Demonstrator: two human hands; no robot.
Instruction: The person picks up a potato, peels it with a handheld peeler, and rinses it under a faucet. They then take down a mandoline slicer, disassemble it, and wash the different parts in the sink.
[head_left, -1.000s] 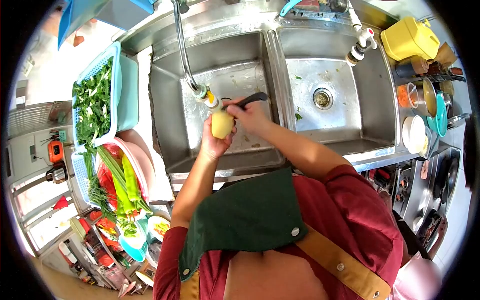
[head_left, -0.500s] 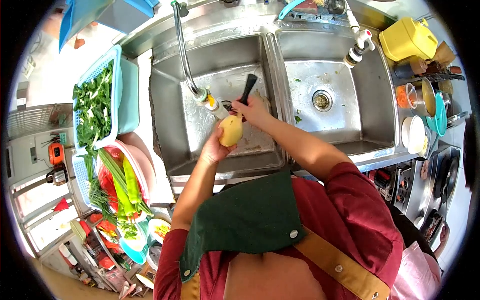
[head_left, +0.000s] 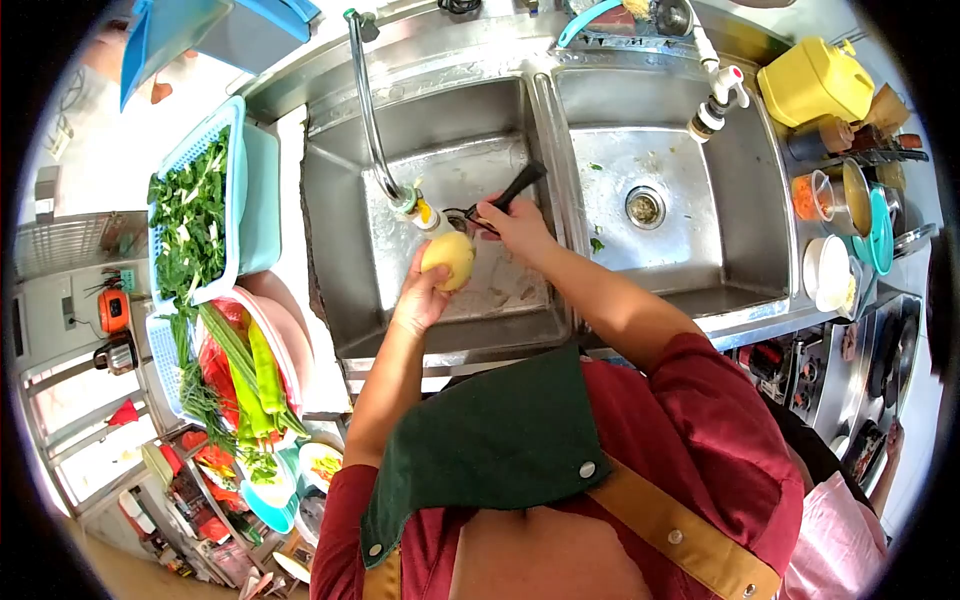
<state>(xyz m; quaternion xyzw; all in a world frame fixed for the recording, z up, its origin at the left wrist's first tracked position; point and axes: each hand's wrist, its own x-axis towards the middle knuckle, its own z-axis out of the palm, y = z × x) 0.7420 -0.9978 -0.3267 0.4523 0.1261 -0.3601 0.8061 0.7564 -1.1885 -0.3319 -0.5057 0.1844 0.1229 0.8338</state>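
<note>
My left hand [head_left: 422, 295] is wrapped round a pale yellow peeled potato [head_left: 452, 255] over the left sink basin [head_left: 340, 215]. To its right, my right hand [head_left: 522, 230] grips a black-handled peeler [head_left: 522, 184], its handle pointing up and to the right. The peeler's head lies just above the potato, near the tap's nozzle; whether the two touch I cannot tell. The curved metal tap [head_left: 362, 110] hangs over the same basin, its end just behind the potato. Wet scraps lie on the basin floor below my hands.
On the left stand a blue basket of chopped greens [head_left: 190, 215] and a pink basin [head_left: 290, 335] with long green peppers [head_left: 262, 365]. The right basin [head_left: 640, 150] has a drain and a white tap [head_left: 715, 100]. A yellow jug [head_left: 815, 80] and several containers line the right edge.
My right hand and the peeler have shifted slightly right, away from the potato, and the handle leans further right. The potato has turned and moved a little up and left in my left hand.
</note>
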